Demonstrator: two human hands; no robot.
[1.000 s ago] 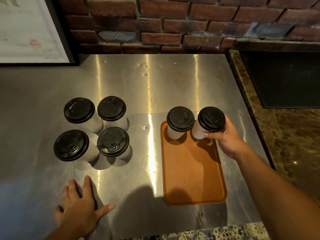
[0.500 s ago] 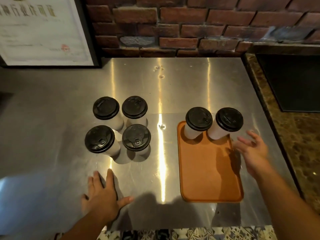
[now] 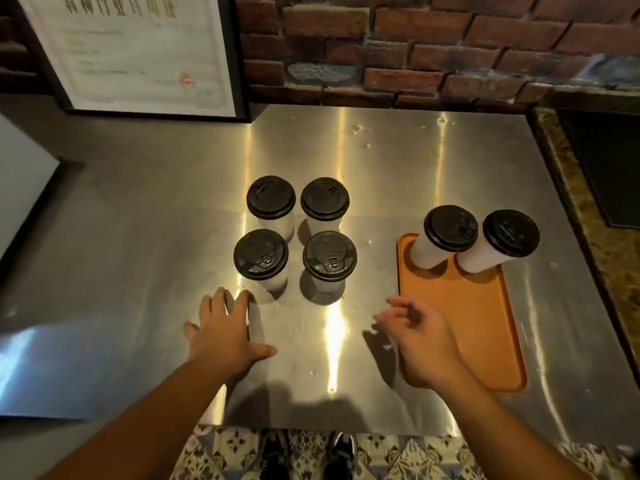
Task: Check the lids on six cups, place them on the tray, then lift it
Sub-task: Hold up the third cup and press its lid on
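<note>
Two white cups with black lids stand side by side at the far end of the orange tray (image 3: 485,327): one on the left (image 3: 450,228) and one on the right (image 3: 511,232). Several more lidded cups stand in a square on the steel counter, the nearest being the front-left cup (image 3: 260,254) and the front-right cup (image 3: 329,256). My left hand (image 3: 227,332) rests flat on the counter just in front of the front-left cup. My right hand (image 3: 420,336) hovers over the tray's near-left edge, fingers loosely curled, holding nothing.
A framed document (image 3: 138,53) leans against the brick wall (image 3: 415,46) at the back left. A dark marble ledge (image 3: 595,220) borders the counter on the right. The counter's front edge runs just below my forearms, with patterned floor tiles underneath.
My right hand let go of the right cup on the tray and swung left to the tray's near-left edge. My left hand slid forward toward the front-left cup. The view panned left.
</note>
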